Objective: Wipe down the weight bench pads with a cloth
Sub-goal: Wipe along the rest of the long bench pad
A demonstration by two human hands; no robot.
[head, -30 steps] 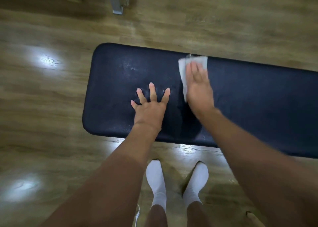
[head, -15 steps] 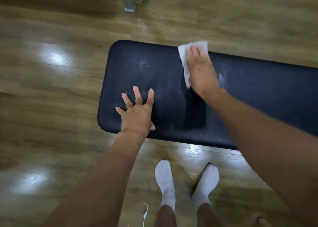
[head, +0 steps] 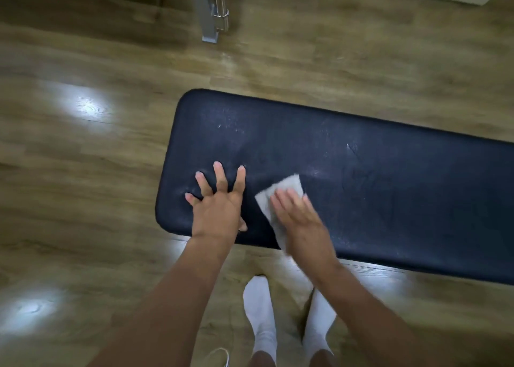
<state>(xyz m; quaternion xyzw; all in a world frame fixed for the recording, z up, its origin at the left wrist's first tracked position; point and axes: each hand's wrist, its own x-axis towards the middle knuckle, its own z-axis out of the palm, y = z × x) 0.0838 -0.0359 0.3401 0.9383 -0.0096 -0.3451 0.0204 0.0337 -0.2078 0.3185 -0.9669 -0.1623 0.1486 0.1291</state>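
Head view: a dark bench pad point(head: 389, 199) runs from centre-left to the right edge, above a glossy wood floor point(head: 83, 171). The left hand point(head: 219, 208) lies flat on the pad's left end with its fingers spread wide; it holds nothing and seems to serve as a brace. Just to its right, the right hand point(head: 300, 222) presses a pale cloth point(head: 286, 185) onto the near half of the pad. Its fingers are straight on top of the cloth, not curled round it. The cloth's far corner sticks out past the fingertips, and the hand is slightly blurred.

Pale specks point(head: 230, 127) show toward the far left of the pad, and a light scuff point(head: 351, 146) lies further right. To wipe well, I would keep the palm flat so the whole cloth stays in contact. I would also overlap the strokes from near edge to far edge and move the bracing hand so the patch beneath it gets cleaned. A grey metal post point(head: 210, 13) stands on the floor beyond the pad, and white socks point(head: 260, 311) show near the bottom.
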